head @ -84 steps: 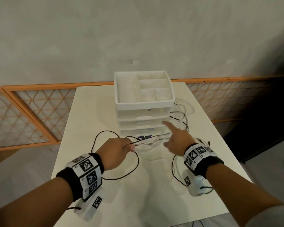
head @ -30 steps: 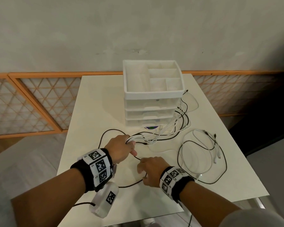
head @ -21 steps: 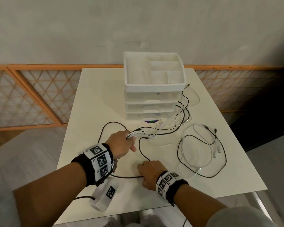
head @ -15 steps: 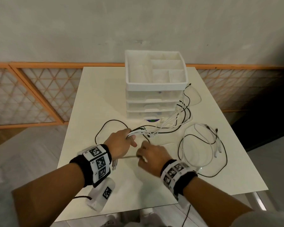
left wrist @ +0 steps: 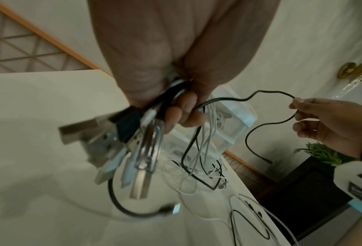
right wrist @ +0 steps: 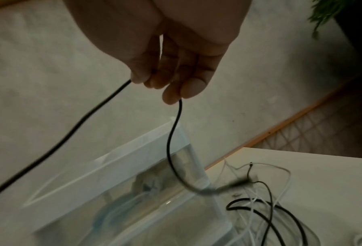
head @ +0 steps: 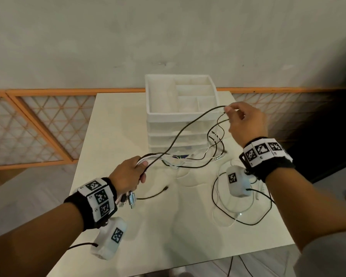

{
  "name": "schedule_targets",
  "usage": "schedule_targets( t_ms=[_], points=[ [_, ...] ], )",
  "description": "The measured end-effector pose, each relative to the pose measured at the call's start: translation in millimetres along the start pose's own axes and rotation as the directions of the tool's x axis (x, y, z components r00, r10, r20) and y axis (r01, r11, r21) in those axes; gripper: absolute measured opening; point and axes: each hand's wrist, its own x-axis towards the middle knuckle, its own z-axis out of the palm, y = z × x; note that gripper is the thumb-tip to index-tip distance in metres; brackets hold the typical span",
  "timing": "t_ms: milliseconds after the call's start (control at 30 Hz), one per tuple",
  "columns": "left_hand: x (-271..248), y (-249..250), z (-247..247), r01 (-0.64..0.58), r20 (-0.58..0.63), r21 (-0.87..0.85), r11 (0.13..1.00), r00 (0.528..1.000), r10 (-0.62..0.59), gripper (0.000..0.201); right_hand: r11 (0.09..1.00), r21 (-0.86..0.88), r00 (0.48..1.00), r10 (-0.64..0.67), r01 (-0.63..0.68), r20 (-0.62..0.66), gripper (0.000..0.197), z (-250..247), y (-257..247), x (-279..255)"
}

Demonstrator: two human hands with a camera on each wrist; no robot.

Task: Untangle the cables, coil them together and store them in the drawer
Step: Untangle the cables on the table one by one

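Note:
My left hand [head: 131, 174] grips a bundle of black and white cables [head: 158, 156] just above the table, in front of the white drawer unit [head: 180, 124]. Several USB plugs [left wrist: 121, 146] hang out below its curled fingers [left wrist: 182, 109]. My right hand [head: 246, 122] is raised at the unit's right front corner and pinches a black cable [head: 180, 132] between thumb and fingertips [right wrist: 173, 89]. That cable runs back down to the left hand. From the right hand its other part drops into a tangle [head: 212, 154] by the unit's base. All the drawers look closed.
A separate loop of black and white cables [head: 238, 216] lies on the white table [head: 168, 236] at the right, under my right wrist. A black plug end [head: 165, 189] lies mid-table. An orange lattice rail [head: 38, 126] and a wall stand behind; a plant [left wrist: 323, 153] is off right.
My right hand left the spot near my left hand and rose up and right to the drawer unit's corner, lifting a black cable. My left hand kept its grip on the bundle.

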Motion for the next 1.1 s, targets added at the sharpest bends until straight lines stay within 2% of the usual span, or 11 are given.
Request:
schedule_targets(
  t_ms=[100, 233, 333, 400, 433, 467, 500, 633, 800, 967, 1100],
  points=[
    [-2.0, -0.4, 0.0, 0.029, 0.02, -0.036, 0.999, 0.999, -0.029, 0.026, 0.997, 0.007, 0.997, 0.074, -0.074, 0.017, 0.023, -2.7, 9.4, 11.4],
    [-5.4, 19.6, 0.1, 0.018, 0.044, -0.115, 0.993, 0.999, -0.013, 0.026, 0.973, -0.225, 0.953, 0.014, 0.058, 0.304, 0.062, -0.9, 0.0, -0.6],
    [-8.3, 47.4, 7.6, -0.02, 0.066, -0.191, 0.981, 0.997, 0.033, 0.025, 0.982, -0.009, 0.836, -0.155, 0.188, 0.526, 0.06, 16.5, -30.4, -40.4],
    [-8.5, 63.4, 15.5, -0.046, 0.092, -0.231, 0.972, 0.993, 0.069, 0.024, 0.929, -0.047, 0.749, -0.264, 0.366, 0.607, 0.039, 32.2, -47.6, -65.8],
    [-8.1, 69.1, 19.1, -0.06, 0.103, -0.24, 0.969, 0.991, 0.087, 0.025, 0.897, -0.111, 0.749, -0.282, 0.428, 0.6, 0.024, 37.9, -52.5, -70.9],
    [-7.1, 73.0, 21.8, -0.071, 0.11, -0.245, 0.967, 0.989, 0.101, 0.025, 0.882, -0.167, 0.775, -0.279, 0.44, 0.568, 0.023, 39.9, -55.7, -70.6],
    [-5.9, 75.0, 23.5, -0.078, 0.114, -0.245, 0.966, 0.988, 0.109, 0.025, 0.88, -0.212, 0.804, -0.26, 0.426, 0.534, 0.034, 40.3, -54.3, -65.9],
    [-2.8, 70.2, 25.8, -0.088, 0.116, -0.22, 0.972, 0.986, 0.115, 0.026, 0.935, -0.238, 0.896, -0.147, 0.264, 0.419, 0.051, 19.7, -45.5, -31.6],
    [-2.3, 66.6, 27.9, -0.113, 0.078, -0.155, 0.981, 0.989, 0.127, 0.028, 0.959, -0.262, 0.959, -0.027, 0.104, 0.282, 0.042, 1.2, -29.4, -3.1],
    [-0.8, 68.3, 26.8, -0.075, 0.09, -0.17, 0.983, 0.992, 0.091, 0.027, 0.963, -0.263, 0.96, 0.131, -0.064, 0.249, 0.016, -4.1, -17.6, 9.1],
    [0.2, 69.1, 28.3, -0.104, 0.114, -0.028, 0.994, 0.988, 0.107, 0.03, 0.955, -0.151, 0.943, 0.281, -0.256, 0.179, 0.011, -8.6, -8.4, 25.8]
  ],
)
